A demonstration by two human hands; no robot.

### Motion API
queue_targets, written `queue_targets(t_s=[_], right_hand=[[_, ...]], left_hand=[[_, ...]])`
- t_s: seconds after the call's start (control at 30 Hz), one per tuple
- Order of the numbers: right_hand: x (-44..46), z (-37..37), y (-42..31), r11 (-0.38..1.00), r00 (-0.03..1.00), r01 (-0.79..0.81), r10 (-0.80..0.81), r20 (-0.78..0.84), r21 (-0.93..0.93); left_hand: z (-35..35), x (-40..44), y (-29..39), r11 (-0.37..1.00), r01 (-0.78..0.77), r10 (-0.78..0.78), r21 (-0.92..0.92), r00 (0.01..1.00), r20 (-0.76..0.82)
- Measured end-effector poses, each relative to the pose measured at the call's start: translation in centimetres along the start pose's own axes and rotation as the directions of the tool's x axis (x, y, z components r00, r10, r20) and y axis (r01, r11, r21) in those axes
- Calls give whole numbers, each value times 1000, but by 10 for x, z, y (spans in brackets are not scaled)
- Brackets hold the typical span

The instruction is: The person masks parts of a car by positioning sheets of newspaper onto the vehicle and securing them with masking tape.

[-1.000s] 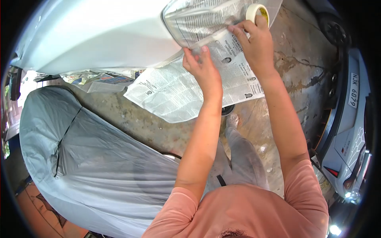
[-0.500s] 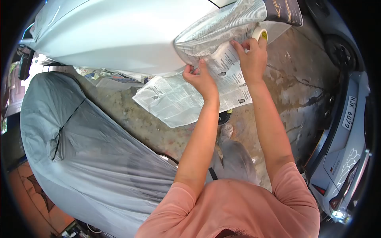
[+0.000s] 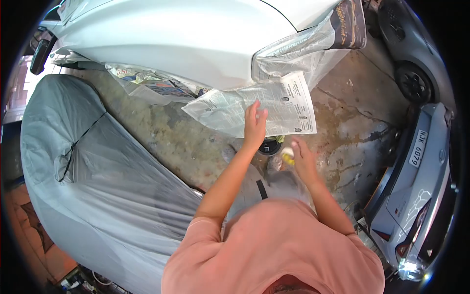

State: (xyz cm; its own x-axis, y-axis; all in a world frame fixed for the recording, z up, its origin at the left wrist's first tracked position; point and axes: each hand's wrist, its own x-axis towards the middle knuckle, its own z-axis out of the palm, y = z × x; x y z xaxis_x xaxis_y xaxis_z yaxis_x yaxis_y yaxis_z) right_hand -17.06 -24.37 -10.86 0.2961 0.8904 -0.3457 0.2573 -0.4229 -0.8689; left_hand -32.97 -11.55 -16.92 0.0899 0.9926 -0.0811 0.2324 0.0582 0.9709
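Observation:
A newspaper sheet (image 3: 225,110) hangs from the lower edge of a white car body panel (image 3: 196,44), its printed face toward me. In front of that sheet is my left hand (image 3: 255,128), fingers apart and holding nothing; whether a fingertip touches the paper I cannot tell. Lower and to the right, my right hand (image 3: 305,160) is closed on a roll of masking tape (image 3: 288,156), which is partly hidden and smeared by motion. More newspaper (image 3: 279,63) covers the area beside the panel's curved edge.
A grey-covered vehicle (image 3: 112,181) stands to the left. Silver-grey cars are on the right, one with a licence plate (image 3: 417,148). Below the hanging sheet, a dark round container (image 3: 270,147) sits on the stained concrete floor (image 3: 161,127). Newspaper (image 3: 156,88) also hangs under the panel further left.
Both hands have left the paper's upper edge and come back toward me, the right one carrying the tape roll. The left hand's fingers have opened. My view has shifted back.

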Motion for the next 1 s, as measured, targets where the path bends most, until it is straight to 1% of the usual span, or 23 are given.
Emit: queue_targets(t_s=[0.03,0.07,0.13,0.17,0.23,0.33,0.4,0.47,0.5,0.6,0.63,0.7,0.8,0.83,0.9,0.93,1.0], right_hand=[[-4,7,-4,970,979,-199,191,67,140],[-1,21,6,986,989,-131,123,77,106],[24,59,27,999,994,4,-9,112,44],[31,73,21,998,992,66,-67,104,16],[53,106,-2,981,979,189,-184,88,-46],[80,159,-23,986,981,167,-164,107,-13],[93,194,-41,988,981,150,-143,135,-47],[105,230,-51,961,973,227,-216,82,-159],[110,245,-53,942,967,256,-249,61,-217],[141,275,-57,978,988,150,-152,-3,-148],[148,279,-60,987,995,102,-102,6,-122],[158,287,-61,973,989,142,-149,-23,-180],[167,295,-69,947,971,221,-236,-38,-232],[167,297,-72,938,964,246,-263,-37,-242],[162,299,-79,949,978,188,-205,-42,-254],[159,299,-84,952,983,162,-179,-45,-261],[156,304,-74,960,978,154,-182,-106,-234]], left_hand=[[-12,-16,-4,999,-30,29,42,999,34],[-25,-35,-9,995,-57,52,85,996,67],[-57,-66,-17,992,-45,27,116,988,150],[-76,-77,-23,990,-40,13,138,981,191],[-112,-84,-40,977,-77,32,201,975,220],[-162,-79,-60,951,-130,66,281,972,228],[-196,-54,-61,936,-172,100,308,966,238],[-224,-20,-59,930,-204,126,306,958,257],[-234,1,-61,938,-192,115,288,957,265],[-243,58,-62,964,-167,108,208,956,272],[-242,76,-62,962,-188,124,199,947,297],[-235,105,-73,958,-224,151,181,926,346],[-224,136,-83,945,-246,152,217,914,376],[-223,142,-86,929,-286,178,236,902,393],[-221,149,-88,891,-366,229,267,873,431],[-222,150,-89,879,-379,226,289,865,449],[-226,156,-94,850,-411,223,328,847,482]])
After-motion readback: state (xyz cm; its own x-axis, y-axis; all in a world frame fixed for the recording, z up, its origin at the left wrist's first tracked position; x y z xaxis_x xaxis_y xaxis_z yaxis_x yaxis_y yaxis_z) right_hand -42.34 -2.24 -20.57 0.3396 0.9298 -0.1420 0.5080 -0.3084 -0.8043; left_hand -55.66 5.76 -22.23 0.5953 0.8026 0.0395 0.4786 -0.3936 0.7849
